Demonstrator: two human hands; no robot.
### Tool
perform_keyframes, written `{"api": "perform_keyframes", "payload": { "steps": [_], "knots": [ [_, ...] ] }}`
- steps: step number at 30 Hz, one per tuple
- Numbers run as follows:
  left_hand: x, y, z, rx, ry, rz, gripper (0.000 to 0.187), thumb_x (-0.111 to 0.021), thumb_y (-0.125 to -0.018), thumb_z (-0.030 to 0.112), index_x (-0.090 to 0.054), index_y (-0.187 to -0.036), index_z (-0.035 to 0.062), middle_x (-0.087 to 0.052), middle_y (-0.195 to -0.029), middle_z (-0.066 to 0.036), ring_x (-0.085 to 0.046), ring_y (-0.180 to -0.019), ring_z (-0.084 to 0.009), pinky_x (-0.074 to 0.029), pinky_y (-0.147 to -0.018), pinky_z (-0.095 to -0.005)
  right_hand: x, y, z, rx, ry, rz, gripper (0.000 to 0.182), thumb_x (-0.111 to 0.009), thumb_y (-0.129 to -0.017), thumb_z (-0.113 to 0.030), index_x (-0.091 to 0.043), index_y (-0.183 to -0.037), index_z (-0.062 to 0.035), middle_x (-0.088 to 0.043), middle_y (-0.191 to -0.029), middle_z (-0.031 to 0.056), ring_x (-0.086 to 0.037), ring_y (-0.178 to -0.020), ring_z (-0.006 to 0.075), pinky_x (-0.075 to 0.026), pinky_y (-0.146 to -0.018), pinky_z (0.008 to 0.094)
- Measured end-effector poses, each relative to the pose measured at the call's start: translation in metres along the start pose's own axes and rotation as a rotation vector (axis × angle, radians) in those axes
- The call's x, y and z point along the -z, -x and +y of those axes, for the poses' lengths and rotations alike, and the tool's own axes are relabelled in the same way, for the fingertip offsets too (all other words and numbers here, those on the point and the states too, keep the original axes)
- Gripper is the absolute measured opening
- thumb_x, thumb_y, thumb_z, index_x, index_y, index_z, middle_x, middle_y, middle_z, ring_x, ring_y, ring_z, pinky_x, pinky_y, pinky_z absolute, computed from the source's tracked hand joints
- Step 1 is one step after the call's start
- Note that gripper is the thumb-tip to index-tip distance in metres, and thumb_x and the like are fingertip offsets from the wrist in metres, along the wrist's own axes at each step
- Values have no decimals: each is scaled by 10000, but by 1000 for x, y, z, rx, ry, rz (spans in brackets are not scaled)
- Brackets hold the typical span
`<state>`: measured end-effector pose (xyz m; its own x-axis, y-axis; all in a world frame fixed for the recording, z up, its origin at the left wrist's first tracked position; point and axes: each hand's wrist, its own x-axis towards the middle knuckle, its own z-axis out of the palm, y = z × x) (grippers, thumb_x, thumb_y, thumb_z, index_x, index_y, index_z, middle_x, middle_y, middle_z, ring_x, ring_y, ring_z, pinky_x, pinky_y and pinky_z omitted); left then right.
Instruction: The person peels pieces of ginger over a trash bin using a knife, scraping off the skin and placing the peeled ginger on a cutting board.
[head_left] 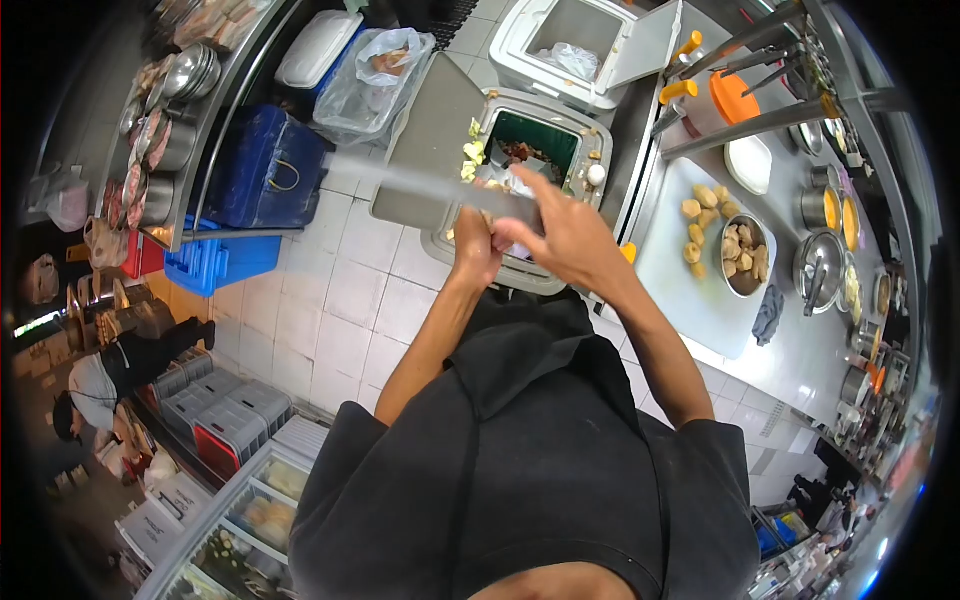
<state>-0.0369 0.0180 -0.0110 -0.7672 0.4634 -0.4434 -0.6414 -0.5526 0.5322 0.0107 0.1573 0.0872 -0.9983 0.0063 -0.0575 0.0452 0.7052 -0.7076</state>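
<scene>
Over a waste bin with a dark green inside, my two hands are close together. My right hand grips a knife, its long blade smeared by motion and pointing left across the bin's edge. Just beside the blade, my left hand is closed around something small that the fingers and blade mostly hide. Pale scraps lie along the bin's left rim, and a white round piece sits on its right rim. Food waste is visible inside.
Right, a steel counter holds a white board with peeled pieces, a bowl of brown knobbly pieces and a grey cloth. Blue crates and a bag-lined tub stand left. Another person is at far left.
</scene>
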Motion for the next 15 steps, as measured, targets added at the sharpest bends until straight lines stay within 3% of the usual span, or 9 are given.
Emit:
{"api": "perform_keyframes", "payload": {
  "steps": [1, 2, 4, 8, 15],
  "knots": [
    [-7, 1, -2, -87, -4, 163, 415, -378, -1018, 480, -550, -1025, 102, -570, -857, -18, -598, -719, -117, -516, -638, -273, -3, 4, -4, 51, 32, -42, 747, -616, -885, -549, -410, -1403, -52, -645, -1080, 289, -654, -861, 454, -519, -764, 482],
    [-9, 3, 0, -84, -7, 161, 415, -378, -1018, 480, -550, -1025, 102, -570, -857, -18, -598, -719, -117, -516, -638, -273, -4, 6, -6, 101, 63, -84, 764, -616, -883, -554, -410, -1422, -54, -636, -1118, 286, -648, -868, 445, -509, -777, 473],
    [-11, 7, 4, -45, -23, -28, 408, -350, -1034, 459, -526, -1122, 102, -573, -938, -23, -622, -890, -146, -538, -792, -322, -11, 7, -2, 119, 76, -81, 784, -611, -881, -564, -397, -1439, -55, -635, -1108, 291, -649, -851, 435, -510, -760, 468],
    [1, -6, -5, -101, -51, -71, 421, -336, -1022, 474, -491, -1235, 145, -599, -1045, -55, -617, -960, -193, -509, -871, -361, -13, 3, 1, 127, 77, -101, 838, -610, -872, -573, -337, -1486, -72, -637, -1080, 289, -643, -836, 452, -509, -746, 473],
    [1, -7, -9, -334, -260, -28, 398, -348, -1039, 410, -428, -1308, 128, -560, -1142, -53, -568, -1072, -176, -468, -959, -365, -14, -3, 2, 150, 121, -102, 890, -620, -845, -599, -306, -1499, -85, -642, -1041, 279, -637, -813, 459, -505, -721, 494]
  ]
}}
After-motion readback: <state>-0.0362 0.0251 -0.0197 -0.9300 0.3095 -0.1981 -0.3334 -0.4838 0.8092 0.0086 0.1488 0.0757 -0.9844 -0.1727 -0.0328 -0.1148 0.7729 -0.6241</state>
